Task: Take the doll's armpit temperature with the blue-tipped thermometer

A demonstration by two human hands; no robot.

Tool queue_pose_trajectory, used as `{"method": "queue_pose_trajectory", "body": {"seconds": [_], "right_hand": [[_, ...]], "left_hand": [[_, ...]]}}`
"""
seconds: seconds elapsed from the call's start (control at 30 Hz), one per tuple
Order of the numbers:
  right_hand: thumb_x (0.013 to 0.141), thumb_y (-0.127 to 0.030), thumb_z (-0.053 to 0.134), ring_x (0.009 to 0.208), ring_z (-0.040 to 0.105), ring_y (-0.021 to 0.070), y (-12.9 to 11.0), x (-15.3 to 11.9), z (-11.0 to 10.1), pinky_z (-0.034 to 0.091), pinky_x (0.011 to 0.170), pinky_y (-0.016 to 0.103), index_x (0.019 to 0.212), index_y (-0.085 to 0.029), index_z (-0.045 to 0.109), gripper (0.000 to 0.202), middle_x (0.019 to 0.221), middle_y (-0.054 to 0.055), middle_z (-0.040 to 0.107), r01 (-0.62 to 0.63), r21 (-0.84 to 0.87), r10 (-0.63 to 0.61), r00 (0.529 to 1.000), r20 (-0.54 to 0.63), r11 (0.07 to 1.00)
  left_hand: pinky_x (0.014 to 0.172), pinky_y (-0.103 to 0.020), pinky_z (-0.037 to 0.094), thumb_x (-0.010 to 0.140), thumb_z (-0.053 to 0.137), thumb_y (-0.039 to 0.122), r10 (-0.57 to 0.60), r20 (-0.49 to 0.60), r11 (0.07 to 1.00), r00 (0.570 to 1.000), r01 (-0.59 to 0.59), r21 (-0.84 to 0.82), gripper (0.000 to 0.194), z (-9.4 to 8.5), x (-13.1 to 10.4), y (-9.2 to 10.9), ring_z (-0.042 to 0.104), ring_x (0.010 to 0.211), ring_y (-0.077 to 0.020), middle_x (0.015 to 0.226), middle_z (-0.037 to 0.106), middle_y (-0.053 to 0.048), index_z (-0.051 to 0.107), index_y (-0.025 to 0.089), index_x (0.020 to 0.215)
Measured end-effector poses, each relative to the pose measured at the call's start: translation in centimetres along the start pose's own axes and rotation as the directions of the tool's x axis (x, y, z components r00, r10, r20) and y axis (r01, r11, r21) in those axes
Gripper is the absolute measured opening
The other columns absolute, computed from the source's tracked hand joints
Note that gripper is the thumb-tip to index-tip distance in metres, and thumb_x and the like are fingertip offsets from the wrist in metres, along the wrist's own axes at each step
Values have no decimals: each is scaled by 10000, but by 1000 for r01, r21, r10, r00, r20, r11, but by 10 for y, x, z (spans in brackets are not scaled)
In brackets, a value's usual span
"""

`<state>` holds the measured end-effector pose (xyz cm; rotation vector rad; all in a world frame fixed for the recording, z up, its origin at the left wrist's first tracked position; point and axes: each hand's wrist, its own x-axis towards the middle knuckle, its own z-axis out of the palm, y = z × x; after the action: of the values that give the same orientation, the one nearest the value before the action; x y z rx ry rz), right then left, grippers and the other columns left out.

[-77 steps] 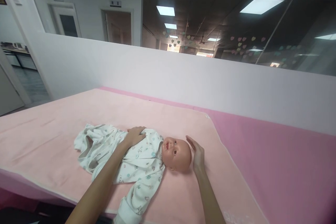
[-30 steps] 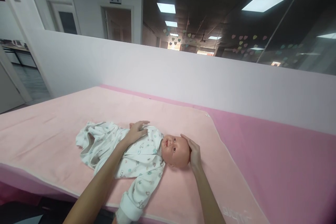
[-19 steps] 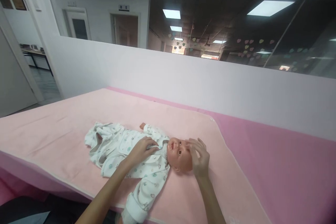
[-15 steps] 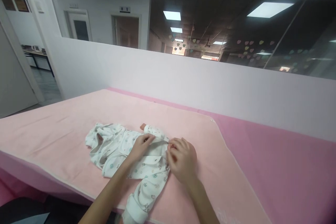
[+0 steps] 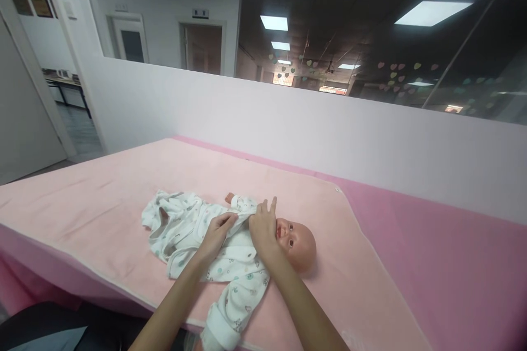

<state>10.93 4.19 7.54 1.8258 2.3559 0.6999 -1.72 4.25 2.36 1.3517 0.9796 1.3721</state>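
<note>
A baby doll (image 5: 302, 247) lies on its back, its bald head to the right. It is dressed in a white baby romper (image 5: 236, 274) with small printed figures, and one small hand sticks out of the far sleeve. My left hand (image 5: 218, 235) pinches the front edge of the romper over the chest. At the doll's neck, my right hand (image 5: 263, 227) grips the same edge between thumb and forefinger, as far as I can see, with other fingers raised. The romper's leg end lies loose and rumpled at the left.
A light pink mat (image 5: 107, 192) covers the table under the doll, over a darker pink cover (image 5: 461, 252) that shows at the right. Behind stands a white half wall (image 5: 288, 120) with a glass window (image 5: 349, 44) above. A doorway is at the far left.
My right hand has moved left from the doll's face to the romper's neckline, uncovering the face. The left hand keeps its hold on the fabric. The view has shifted slightly.
</note>
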Motion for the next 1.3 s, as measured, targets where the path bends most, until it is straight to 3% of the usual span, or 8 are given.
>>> {"method": "queue_pose_trajectory", "body": {"seconds": [0.13,0.23,0.33,0.43,0.63,0.83,1.1,1.3], "right_hand": [[758,-73,503,1171,419,313,10,-32,-18,27,1054,533,848,-118,669,194,986,166,637,34,89,-20,989,-150,995],[816,-111,429,957,556,236,37,-60,-32,133,1043,494,778,-179,634,220,812,72,658,-48,395,156,957,-244,917],[865,-288,381,697,579,169,71,-82,-41,392,857,363,782,-193,611,262,731,33,638,-164,817,463,876,-137,552],[832,-416,428,660,564,158,90,-92,-46,439,660,261,813,-180,607,297,648,7,576,-118,985,588,809,24,122],[784,-450,508,710,575,156,74,-92,-57,454,672,251,860,-173,618,307,712,18,610,-7,992,520,851,74,-129],[827,-364,473,790,607,145,62,-93,-60,489,698,244,932,-195,591,231,861,35,642,76,991,474,880,-14,-111],[838,-340,490,818,627,168,61,-98,-56,513,724,277,927,-173,619,230,855,55,663,97,993,523,851,-50,-62],[884,-322,466,957,584,242,34,-161,-12,524,708,381,1049,-289,593,211,1018,48,633,-78,901,709,647,-279,426]], "left_hand": [[686,-250,410,765,532,491,23,5,997,1000,-24,70,372,2,-3,7,529,776,-187,770,627,-43,665,144,792],[596,-228,373,780,502,497,19,0,994,1000,-18,104,379,3,-7,11,490,680,-160,695,583,-28,639,147,732],[517,-218,297,792,486,494,6,-3,993,1000,-6,121,376,4,-9,13,391,571,-120,594,473,10,589,152,675],[541,-219,287,803,483,468,40,18,991,999,-42,128,357,4,-9,14,353,577,-111,587,410,23,546,155,644],[540,-223,276,796,486,495,54,16,987,998,-56,148,377,4,-9,8,324,569,-109,578,364,32,526,159,629],[514,-222,267,783,498,525,42,17,987,999,-44,153,396,4,-9,5,311,547,-107,563,357,32,521,163,623],[557,-229,336,784,502,503,53,20,984,998,-55,168,379,4,-11,11,406,599,-130,603,477,4,574,160,640],[608,-242,367,789,502,495,79,55,977,995,-88,193,376,3,-12,13,465,657,-152,669,558,-20,640,158,693]]}}
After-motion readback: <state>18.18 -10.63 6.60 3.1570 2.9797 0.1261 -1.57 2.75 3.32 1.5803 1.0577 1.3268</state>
